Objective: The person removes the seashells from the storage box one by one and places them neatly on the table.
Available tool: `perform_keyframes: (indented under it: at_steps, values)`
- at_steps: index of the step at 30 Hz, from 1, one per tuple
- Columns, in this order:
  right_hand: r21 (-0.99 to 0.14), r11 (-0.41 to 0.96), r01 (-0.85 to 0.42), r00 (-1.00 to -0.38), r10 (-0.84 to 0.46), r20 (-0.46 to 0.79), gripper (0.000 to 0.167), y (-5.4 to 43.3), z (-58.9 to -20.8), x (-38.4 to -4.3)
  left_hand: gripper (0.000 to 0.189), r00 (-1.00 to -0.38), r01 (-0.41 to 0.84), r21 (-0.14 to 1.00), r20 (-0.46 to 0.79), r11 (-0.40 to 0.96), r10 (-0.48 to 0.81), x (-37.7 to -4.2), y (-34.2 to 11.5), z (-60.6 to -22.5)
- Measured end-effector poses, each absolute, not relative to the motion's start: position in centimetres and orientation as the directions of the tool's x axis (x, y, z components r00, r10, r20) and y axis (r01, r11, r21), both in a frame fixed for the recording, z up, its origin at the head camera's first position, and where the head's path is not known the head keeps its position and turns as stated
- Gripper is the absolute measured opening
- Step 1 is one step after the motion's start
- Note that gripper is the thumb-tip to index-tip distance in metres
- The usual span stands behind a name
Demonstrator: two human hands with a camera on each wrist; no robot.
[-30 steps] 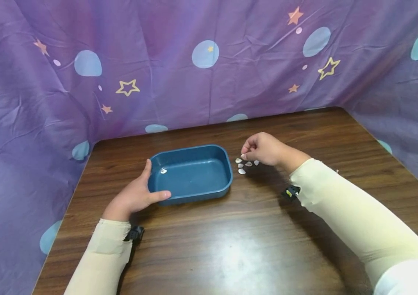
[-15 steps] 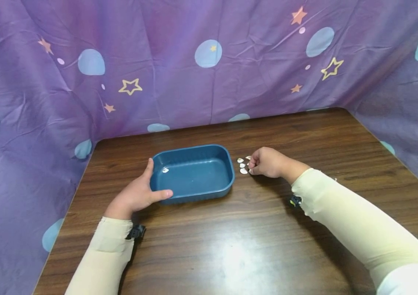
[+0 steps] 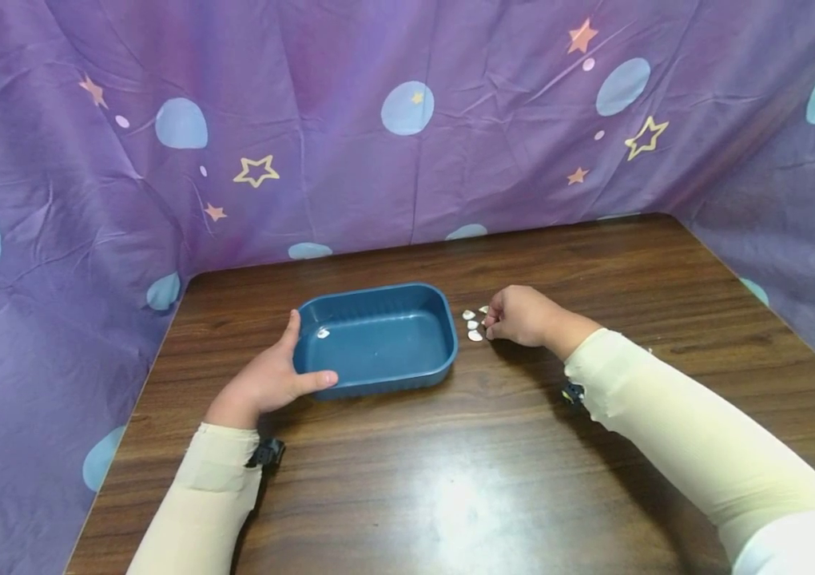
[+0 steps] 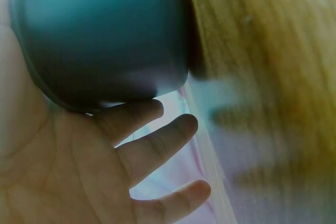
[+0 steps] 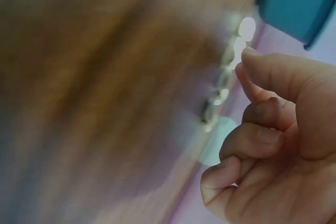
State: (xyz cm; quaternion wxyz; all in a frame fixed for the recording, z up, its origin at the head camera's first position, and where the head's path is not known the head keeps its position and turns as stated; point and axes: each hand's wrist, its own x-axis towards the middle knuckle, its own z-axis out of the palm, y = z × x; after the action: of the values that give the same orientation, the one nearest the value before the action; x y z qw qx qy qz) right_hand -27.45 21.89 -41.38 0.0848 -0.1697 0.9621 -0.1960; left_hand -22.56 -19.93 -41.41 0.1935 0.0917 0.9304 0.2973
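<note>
My left hand (image 3: 260,387) rests at the left end of a blue rectangular tray (image 3: 379,351). Its thumb lies on the near rim, and straight fingers touch the outer wall in the left wrist view. Inside the tray, near its left end, lies one small white seashell (image 3: 323,332). Just right of the tray, my right hand (image 3: 522,316) is low over the table, thumb and forefinger pinched at a small shell mostly hidden by the fingertips. Several white shells (image 3: 475,335) lie close beside those fingertips. In the right wrist view the shells (image 5: 247,27) look blurred.
A brown wood-grain table (image 3: 379,495) bears everything. Purple cloth (image 3: 335,120) with stars and balloon shapes hangs behind and at both sides. A tiny pale speck (image 3: 650,350) lies right of my right forearm.
My right hand has come down nearer to me, from the far side of the shells to their right side. A shell now lies at the back of the group. My left hand stays on the tray.
</note>
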Motion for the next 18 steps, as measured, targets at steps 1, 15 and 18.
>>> perform_keyframes:
  at_steps: [1, 15, 18]
  values:
    - [-0.428, 0.858, -0.284, -0.930, -0.355, -0.093, 0.009, 21.8, -41.2, -27.5, 0.133, -0.908, 0.056, 0.588, -0.306, 0.807, 0.286, -22.6, -19.9, -41.4]
    - [-0.606, 0.718, -0.343, -0.914, -0.404, 0.038, 0.016, 13.9, -36.6, -27.7, 0.132, -0.908, 0.056, 0.580, -0.310, 0.813, 0.283, -22.5, -20.0, -41.2]
    - [-0.582, 0.714, -0.390, -0.891, -0.453, 0.042, 0.021, 11.8, -36.6, -27.9, 0.133, -0.909, 0.048, 0.583, -0.312, 0.811, 0.278, -22.5, -19.9, -41.1]
